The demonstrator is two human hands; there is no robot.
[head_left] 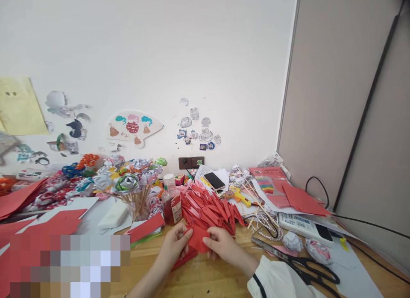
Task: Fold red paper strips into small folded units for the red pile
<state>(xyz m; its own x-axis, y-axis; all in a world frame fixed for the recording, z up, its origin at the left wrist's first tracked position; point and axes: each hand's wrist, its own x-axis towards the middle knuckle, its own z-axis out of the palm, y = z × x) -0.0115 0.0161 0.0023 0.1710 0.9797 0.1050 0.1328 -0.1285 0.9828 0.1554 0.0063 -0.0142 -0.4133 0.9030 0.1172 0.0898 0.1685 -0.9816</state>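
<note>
A small piece of red paper (197, 239) is stretched between my two hands above the wooden table, near its front. My left hand (178, 242) pinches its left edge with thumb and fingers. At the opposite edge my right hand (221, 243) grips it the same way, thumb on top. Just below my left hand lies another folded red paper strip (185, 259). Right behind my hands spreads a heap of folded red paper pieces (208, 206). To the right of my right hand rest large black-handled scissors (297, 261).
A bottle of reddish liquid (171, 202) and a cup of wooden sticks (138, 206) stand left of the heap. Behind it are a phone (214, 181) and a yellow glue gun (241, 197). Red sheets (60, 223) lie left; crumpled paper balls (292, 241) and cables lie right.
</note>
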